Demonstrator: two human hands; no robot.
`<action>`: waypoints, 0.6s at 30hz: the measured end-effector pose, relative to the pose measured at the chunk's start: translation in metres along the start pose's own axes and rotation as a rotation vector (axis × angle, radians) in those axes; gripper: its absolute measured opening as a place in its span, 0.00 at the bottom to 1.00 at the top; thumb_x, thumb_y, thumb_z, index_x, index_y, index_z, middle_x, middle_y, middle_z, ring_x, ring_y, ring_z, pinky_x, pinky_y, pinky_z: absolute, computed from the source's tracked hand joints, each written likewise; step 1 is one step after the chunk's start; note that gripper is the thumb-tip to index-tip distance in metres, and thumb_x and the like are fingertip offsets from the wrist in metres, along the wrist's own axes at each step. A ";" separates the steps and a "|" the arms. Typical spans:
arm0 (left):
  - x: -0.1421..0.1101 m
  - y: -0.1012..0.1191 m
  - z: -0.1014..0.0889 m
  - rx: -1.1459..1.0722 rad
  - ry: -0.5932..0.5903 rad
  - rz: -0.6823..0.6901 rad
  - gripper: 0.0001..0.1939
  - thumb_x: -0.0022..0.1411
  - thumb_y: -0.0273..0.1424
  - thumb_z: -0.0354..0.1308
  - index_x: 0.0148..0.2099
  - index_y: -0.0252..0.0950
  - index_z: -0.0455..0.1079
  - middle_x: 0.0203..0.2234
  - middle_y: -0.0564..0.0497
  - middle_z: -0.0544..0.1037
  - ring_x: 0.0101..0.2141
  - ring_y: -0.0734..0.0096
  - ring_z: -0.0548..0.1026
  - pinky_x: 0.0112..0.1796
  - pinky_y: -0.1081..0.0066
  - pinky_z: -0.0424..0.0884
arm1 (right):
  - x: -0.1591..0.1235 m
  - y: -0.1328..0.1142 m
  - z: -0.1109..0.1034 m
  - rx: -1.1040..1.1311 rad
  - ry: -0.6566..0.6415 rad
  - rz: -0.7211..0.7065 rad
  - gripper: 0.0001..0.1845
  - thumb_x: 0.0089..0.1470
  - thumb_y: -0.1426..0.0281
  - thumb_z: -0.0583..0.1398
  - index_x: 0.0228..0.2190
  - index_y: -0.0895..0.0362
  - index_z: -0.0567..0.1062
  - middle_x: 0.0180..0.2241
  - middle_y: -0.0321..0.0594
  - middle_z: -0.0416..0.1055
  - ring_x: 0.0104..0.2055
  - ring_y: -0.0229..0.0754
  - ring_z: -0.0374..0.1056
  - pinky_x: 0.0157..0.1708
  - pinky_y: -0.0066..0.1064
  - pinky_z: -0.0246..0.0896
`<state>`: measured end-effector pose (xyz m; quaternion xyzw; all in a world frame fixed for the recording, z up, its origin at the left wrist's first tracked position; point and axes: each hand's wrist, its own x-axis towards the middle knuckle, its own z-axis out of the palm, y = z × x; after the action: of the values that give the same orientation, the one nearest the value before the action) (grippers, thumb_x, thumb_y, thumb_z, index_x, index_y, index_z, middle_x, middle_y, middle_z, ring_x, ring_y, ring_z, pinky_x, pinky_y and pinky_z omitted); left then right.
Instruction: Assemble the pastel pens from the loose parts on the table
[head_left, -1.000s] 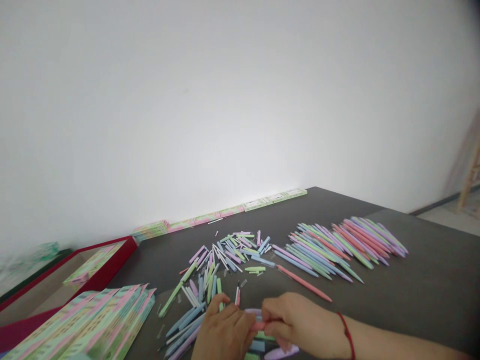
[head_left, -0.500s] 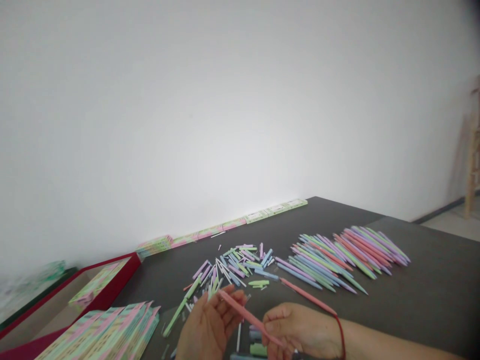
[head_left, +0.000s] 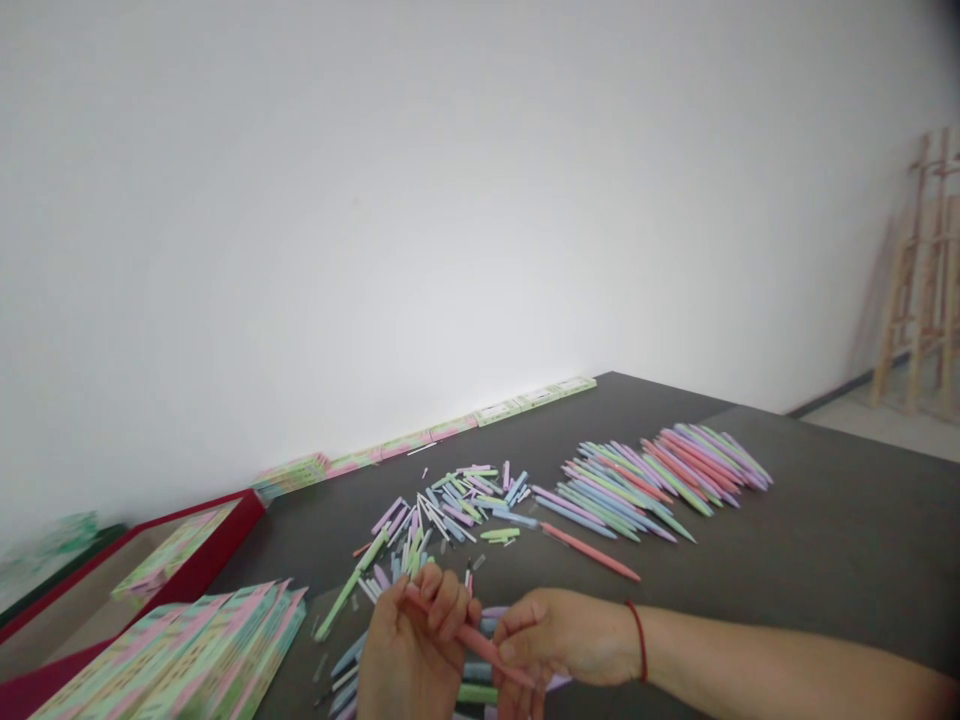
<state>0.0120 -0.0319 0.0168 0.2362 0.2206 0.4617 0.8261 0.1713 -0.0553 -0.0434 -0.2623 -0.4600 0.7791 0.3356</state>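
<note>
A coral-red pen (head_left: 474,640) is held between both hands, slanting down to the right. My left hand (head_left: 415,640) has its fingers curled round the pen's upper end. The thumb and fingers of my right hand (head_left: 551,640) pinch the lower end. Beneath the hands lie more pens (head_left: 480,692), partly hidden. Just beyond, loose pastel pen parts and white refills (head_left: 465,505) make a scattered heap. One coral pen (head_left: 592,552) lies alone to the right of that heap, near a broad row of pastel pens (head_left: 630,490).
Stacked pastel packets (head_left: 187,660) sit at the front left, beside a red-walled box (head_left: 232,545) with similar packets inside. Flat boxes (head_left: 450,427) line the wall along the dark table's (head_left: 810,520) back edge. Wooden easels (head_left: 922,280) stand far right.
My left fingers have curled from an open palm round the pen's upper end. My right hand still grips the lower end. The view has shifted slightly to the right.
</note>
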 end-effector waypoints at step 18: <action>0.021 0.027 -0.037 0.527 0.234 0.324 0.12 0.53 0.42 0.55 0.33 0.41 0.73 0.35 0.49 0.79 0.41 0.58 0.74 0.36 0.64 0.74 | -0.070 -0.068 -0.049 -1.448 0.734 0.194 0.12 0.57 0.66 0.52 0.32 0.58 0.72 0.25 0.39 0.75 0.29 0.39 0.71 0.30 0.26 0.59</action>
<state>-0.0171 0.0056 0.0001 0.4190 0.3853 0.5384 0.6214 0.2699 -0.0582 0.0033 -0.6912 -0.6853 0.1788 0.1432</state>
